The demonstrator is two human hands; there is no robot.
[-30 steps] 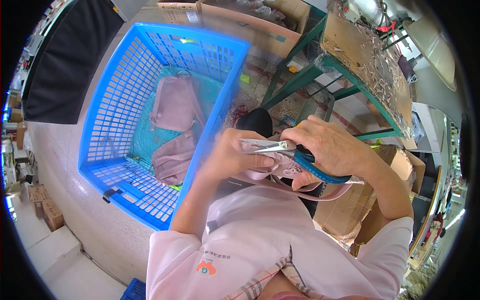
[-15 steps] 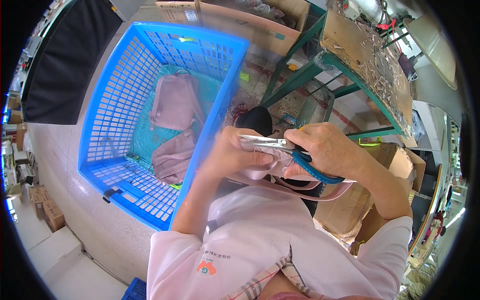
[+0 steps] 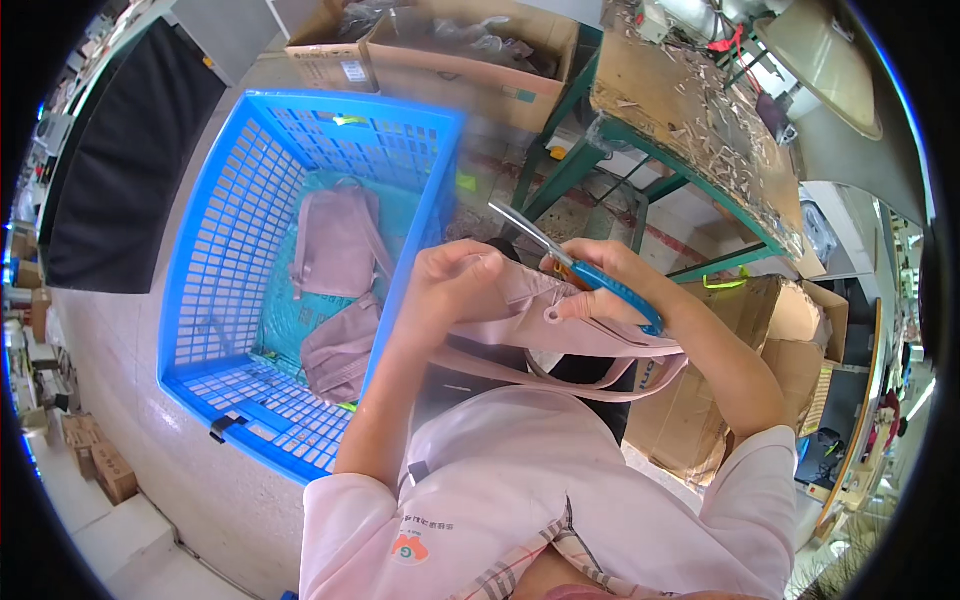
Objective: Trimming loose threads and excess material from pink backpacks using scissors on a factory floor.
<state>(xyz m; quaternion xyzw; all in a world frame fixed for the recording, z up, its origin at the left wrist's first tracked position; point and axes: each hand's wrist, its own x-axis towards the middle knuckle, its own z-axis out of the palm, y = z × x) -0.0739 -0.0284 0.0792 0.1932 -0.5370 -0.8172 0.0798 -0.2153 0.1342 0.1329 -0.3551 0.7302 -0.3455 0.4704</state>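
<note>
A dusty-pink bag point(image 3: 515, 318) with straps hangs across my lap between both hands. My left hand point(image 3: 450, 290) is closed on its upper edge, with the fabric pinched between thumb and fingers. In my right hand point(image 3: 612, 268) is a pair of scissors point(image 3: 618, 288) with blue handles. Their blades look closed and point up and to the left, away from the fabric. My right thumb also presses on the bag's edge, beside a small loop. The straps droop below my hands, and the bag's underside is hidden.
On my left stands a blue plastic basket point(image 3: 178, 300) holding two pink bags point(image 3: 338, 240) on teal plastic. Ahead are cardboard boxes point(image 3: 465, 90). To the right is a green-framed table point(image 3: 640, 85) strewn with scraps, with a cardboard carton point(image 3: 690, 420) below.
The scissors have swung from lying across the fabric to pointing up and away from it. More of the bag is now spread between my hands. The view has shifted slightly.
</note>
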